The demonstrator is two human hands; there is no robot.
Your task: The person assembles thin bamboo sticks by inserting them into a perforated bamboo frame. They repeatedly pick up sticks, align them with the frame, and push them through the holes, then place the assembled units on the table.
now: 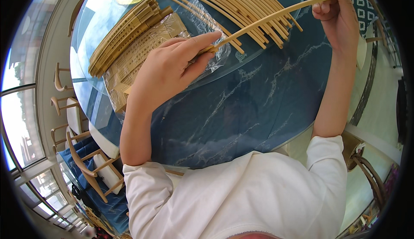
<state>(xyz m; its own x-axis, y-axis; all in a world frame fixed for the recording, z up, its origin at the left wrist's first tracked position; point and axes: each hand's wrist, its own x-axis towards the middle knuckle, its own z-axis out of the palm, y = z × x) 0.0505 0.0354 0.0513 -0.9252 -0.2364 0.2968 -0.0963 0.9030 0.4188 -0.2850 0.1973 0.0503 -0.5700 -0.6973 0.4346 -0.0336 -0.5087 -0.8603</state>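
Note:
A long, thin pale-wood stick (267, 20) runs slantwise between my two hands above the table. My left hand (166, 68) pinches its lower left end between thumb and fingers. At the upper right, my right hand (338, 19) is closed round the other end. Behind the stick, several similar wooden sticks (241, 10) lie side by side in a row. Two or more thinner sticks (183, 2) lie apart from the row, near a crumpled clear plastic bag (217, 62) that my left hand partly hides.
Left of my left hand are stacked tan strips with rows of small holes (125, 34) and tan perforated sheets in clear wrap (123, 73). They rest on a glass turntable over a dark blue marbled table (241, 118). Wooden chairs (92, 170) stand at the left.

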